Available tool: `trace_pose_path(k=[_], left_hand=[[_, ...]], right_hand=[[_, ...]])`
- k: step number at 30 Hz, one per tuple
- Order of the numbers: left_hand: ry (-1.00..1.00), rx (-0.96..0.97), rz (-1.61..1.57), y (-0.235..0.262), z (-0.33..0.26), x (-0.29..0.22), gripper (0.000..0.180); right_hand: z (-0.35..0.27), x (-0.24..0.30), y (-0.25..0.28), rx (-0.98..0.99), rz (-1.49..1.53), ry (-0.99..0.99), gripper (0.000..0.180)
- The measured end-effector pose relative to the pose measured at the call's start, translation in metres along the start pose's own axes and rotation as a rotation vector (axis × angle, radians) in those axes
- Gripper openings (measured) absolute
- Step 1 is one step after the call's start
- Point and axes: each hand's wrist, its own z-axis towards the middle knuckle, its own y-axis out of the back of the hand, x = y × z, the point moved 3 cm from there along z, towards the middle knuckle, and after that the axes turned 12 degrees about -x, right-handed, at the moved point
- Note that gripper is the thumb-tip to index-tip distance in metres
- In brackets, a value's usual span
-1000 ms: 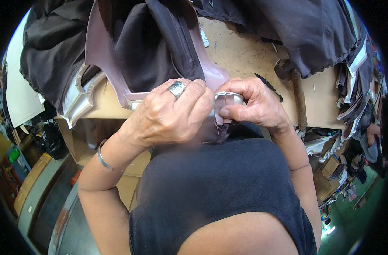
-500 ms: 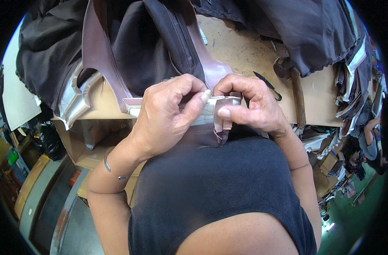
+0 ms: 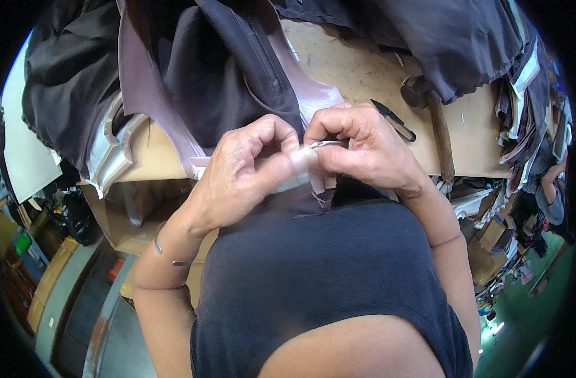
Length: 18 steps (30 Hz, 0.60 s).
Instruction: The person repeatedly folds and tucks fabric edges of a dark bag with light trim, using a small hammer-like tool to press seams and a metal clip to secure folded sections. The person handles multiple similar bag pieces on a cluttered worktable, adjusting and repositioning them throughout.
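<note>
A mauve leather piece [image 3: 137, 82] joined to dark fabric [image 3: 203, 72] hangs over the table edge toward me, looking like an unfinished bag. Its near end has a pale folded edge [image 3: 293, 184] and a short mauve tab [image 3: 322, 183] with loose dark threads at its tip. At that edge my left hand [image 3: 237, 173] is pinched, its thumb smeared by motion. My right hand [image 3: 371, 148] pinches the same edge by the tab, thumb against bent fingers. Both hands meet just above my lap, fingertips nearly touching. What lies right between the fingertips is partly hidden.
On the tan table [image 3: 357, 69] a hammer [image 3: 440, 135] with a wooden handle lies to the right, beside a black cutting tool [image 3: 398, 121]. Dark fabric pieces [image 3: 445, 41] cover the far right. White-edged pieces [image 3: 113, 151] sit left, above an open cardboard box [image 3: 149, 208].
My hands have drawn closer together, and my right thumb has shifted up off the face of the tab. The tab, upright before, is now mostly covered by my fingers.
</note>
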Motion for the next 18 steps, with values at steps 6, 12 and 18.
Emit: trace_pose_path(k=[6, 12, 18], left_hand=[[0.013, 0.010, -0.001, 0.002, 0.001, -0.001, 0.017], [0.044, -0.001, -0.137, 0.006, 0.000, 0.002, 0.013], [0.194, 0.075, -0.296, 0.009, 0.002, 0.009, 0.013]], right_hand=[[0.003, -0.004, 0.006, -0.051, 0.030, 0.091, 0.018], [-0.001, 0.000, 0.012, -0.054, -0.175, 0.360, 0.016], [-0.001, 0.002, 0.012, -0.022, -0.243, 0.306, 0.017]])
